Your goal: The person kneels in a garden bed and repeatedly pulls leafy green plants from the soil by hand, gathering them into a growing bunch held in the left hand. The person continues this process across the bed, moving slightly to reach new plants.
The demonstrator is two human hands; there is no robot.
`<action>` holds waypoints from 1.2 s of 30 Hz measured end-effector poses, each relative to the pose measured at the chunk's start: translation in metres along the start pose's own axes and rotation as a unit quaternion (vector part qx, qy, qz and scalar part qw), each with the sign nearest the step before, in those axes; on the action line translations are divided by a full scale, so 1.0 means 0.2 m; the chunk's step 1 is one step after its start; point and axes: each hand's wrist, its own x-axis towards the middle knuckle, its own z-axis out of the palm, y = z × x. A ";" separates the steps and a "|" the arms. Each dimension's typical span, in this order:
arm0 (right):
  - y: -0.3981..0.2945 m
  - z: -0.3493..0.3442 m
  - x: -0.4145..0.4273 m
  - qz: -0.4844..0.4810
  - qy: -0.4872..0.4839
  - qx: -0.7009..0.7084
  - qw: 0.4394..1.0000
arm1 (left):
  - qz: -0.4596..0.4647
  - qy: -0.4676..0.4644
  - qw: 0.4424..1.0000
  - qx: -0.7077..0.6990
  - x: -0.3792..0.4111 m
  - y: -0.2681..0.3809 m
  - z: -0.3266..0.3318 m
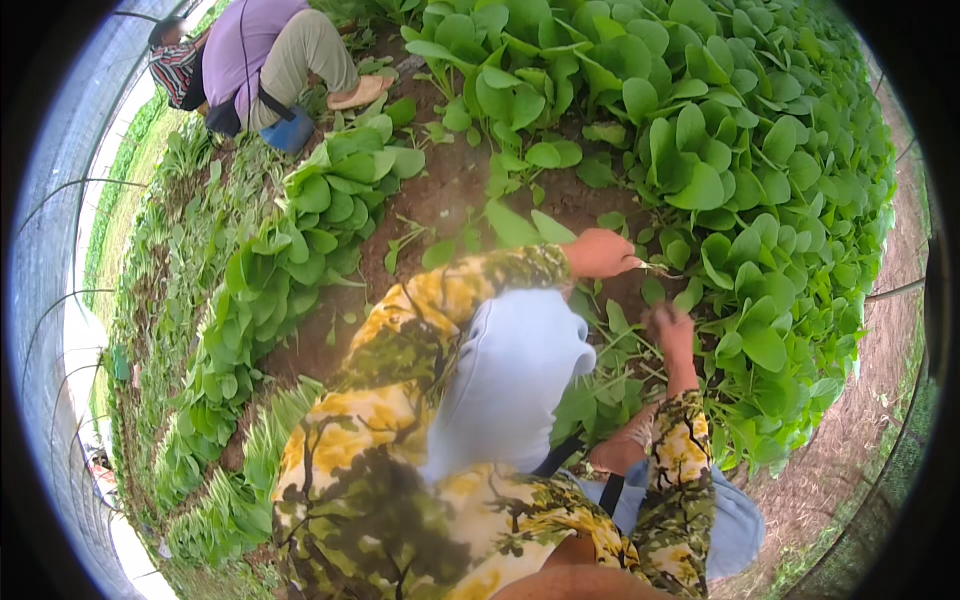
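My left hand (pixel 600 253) is closed around a pulled leafy green plant (pixel 516 225). Its broad leaves stick out on the left of the fist, and its pale stem end and thin roots (pixel 660 270) on the right. My right hand (pixel 670 330) is blurred, just below those roots, at the edge of the standing greens (pixel 765 330); whether its fingers hold anything is not clear. Loose leaves and stems (pixel 611 375) lie on the soil below the hands, beside my bare foot (pixel 622 450).
A long row of laid-out greens (pixel 277 262) runs down the left over brown soil (pixel 450 180). More bundles (pixel 225 517) lie at lower left. Two people crouch at upper left, one in a purple top (pixel 240 52). Netting on hoops (pixel 52 225) bounds the left side.
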 end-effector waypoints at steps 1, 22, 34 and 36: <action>0.18 -0.22 0.10 -0.121 -0.040 -0.363 0.923 | 0.043 0.038 0.998 -0.017 0.10 0.07 -0.04; -0.33 0.09 0.46 0.033 -0.315 -0.182 0.931 | 0.060 -0.063 0.974 -0.211 0.16 -0.53 0.12; -0.14 0.26 0.55 -0.206 -0.236 -0.307 0.898 | -0.009 -0.160 0.951 -0.264 0.20 -0.53 0.28; -0.14 0.27 0.51 -0.057 -0.278 -0.191 0.939 | -0.006 -0.166 0.973 -0.163 0.18 -0.52 0.27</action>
